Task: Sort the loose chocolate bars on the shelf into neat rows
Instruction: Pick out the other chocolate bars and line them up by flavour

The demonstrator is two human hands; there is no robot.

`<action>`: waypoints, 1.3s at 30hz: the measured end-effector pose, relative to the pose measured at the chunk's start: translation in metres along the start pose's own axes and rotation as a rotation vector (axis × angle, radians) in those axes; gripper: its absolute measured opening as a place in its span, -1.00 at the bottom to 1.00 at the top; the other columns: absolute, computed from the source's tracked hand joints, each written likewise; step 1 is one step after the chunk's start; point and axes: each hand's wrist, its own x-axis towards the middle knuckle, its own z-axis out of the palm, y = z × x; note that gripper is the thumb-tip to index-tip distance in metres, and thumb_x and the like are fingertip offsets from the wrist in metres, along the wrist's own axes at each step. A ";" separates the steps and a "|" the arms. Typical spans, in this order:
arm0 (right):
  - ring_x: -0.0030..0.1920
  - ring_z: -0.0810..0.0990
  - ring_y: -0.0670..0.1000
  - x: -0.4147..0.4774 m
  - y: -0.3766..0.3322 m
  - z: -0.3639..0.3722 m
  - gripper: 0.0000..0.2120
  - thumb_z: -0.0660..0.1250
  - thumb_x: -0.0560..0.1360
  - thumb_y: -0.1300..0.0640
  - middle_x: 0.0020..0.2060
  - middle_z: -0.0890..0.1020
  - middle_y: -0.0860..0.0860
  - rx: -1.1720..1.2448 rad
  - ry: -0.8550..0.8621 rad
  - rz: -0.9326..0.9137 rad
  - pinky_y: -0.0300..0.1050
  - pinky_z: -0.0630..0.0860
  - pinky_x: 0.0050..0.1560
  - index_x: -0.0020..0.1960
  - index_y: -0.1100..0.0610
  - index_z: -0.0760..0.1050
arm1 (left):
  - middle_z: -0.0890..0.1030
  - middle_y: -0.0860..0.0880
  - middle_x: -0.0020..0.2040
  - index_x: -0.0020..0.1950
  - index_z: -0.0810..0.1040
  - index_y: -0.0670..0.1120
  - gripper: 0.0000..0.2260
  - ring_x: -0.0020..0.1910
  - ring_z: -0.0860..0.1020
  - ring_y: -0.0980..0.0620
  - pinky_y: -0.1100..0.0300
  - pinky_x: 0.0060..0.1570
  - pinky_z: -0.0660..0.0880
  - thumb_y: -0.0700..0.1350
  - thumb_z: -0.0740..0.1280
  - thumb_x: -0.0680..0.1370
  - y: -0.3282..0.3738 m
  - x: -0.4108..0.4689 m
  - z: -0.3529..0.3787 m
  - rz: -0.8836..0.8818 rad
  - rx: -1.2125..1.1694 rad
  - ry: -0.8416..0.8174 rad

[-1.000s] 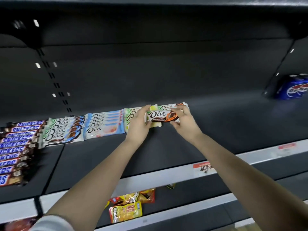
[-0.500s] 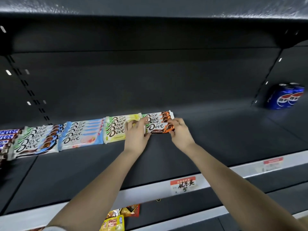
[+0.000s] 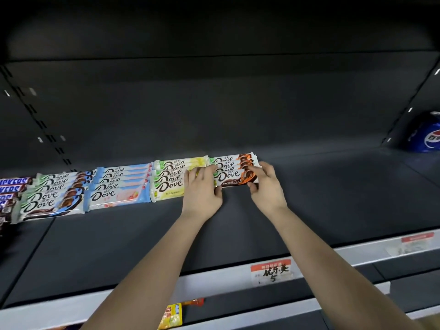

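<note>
- Dark grey metal shelving filled the head view, and the shelf (image 3: 309, 210) you worked on carried its bars along the back left.
- Your front Dove bar (image 3: 234, 178), white with an orange-and-brown end, lay flat at the near edge of the orange row (image 3: 228, 163), the right-most row, touching the bar behind it.
- Your left hand (image 3: 202, 189) curled its fingers over the bar's left end and partly lay on the neighbouring yellow row (image 3: 167, 184). Your right hand (image 3: 266, 186) pinched the right end between thumb and fingertips.
- By my reading the bar was light and thin, stiff enough to slide as one piece but liable to snap if bent. Its glossy film looked slippery, so holding both short ends, as you did, suited it.
- You could read "Dove" in large script on all four rows, including the pink-and-blue row (image 3: 114, 195) and the brown-and-blue row (image 3: 50, 203). "SNICKERS" showed, cut off, on the Snickers bars (image 3: 12, 184) at far left, and the Pepsi globe on the blue cans (image 3: 428, 136) at far right.
- The price tag (image 3: 271, 272) on the shelf lip bore handwritten Chinese characters and a "5"; its smaller print was too fine to read.
</note>
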 end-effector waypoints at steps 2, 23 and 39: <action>0.21 0.46 0.03 0.000 0.001 0.001 -0.57 0.25 0.52 0.22 0.40 0.22 -0.05 -0.002 0.002 0.005 -0.09 0.46 0.20 0.38 0.05 0.33 | 0.44 -0.05 0.28 0.35 0.33 -0.07 -0.55 0.32 0.26 -0.11 -0.04 0.44 0.02 -0.08 0.29 0.47 0.000 -0.001 0.001 -0.004 0.010 0.011; 0.28 0.36 0.00 0.003 0.001 0.001 -0.55 0.32 0.47 0.13 0.37 0.23 -0.05 -0.046 0.040 -0.012 -0.03 0.51 0.13 0.34 -0.01 0.36 | 0.31 -0.10 0.39 0.25 0.43 -0.11 -0.61 0.40 0.14 -0.17 -0.05 0.44 0.05 0.01 0.31 0.48 0.002 -0.001 0.001 -0.091 0.060 0.044; 0.37 0.20 0.12 -0.002 -0.008 -0.002 -0.45 0.35 0.42 0.07 0.40 0.19 0.05 -0.100 0.080 -0.066 0.08 0.30 0.34 0.37 0.02 0.28 | 0.40 -0.14 0.33 0.28 0.39 -0.16 -0.48 0.33 0.28 -0.20 -0.15 0.38 0.15 0.09 0.31 0.41 0.002 0.000 0.000 -0.051 0.042 0.078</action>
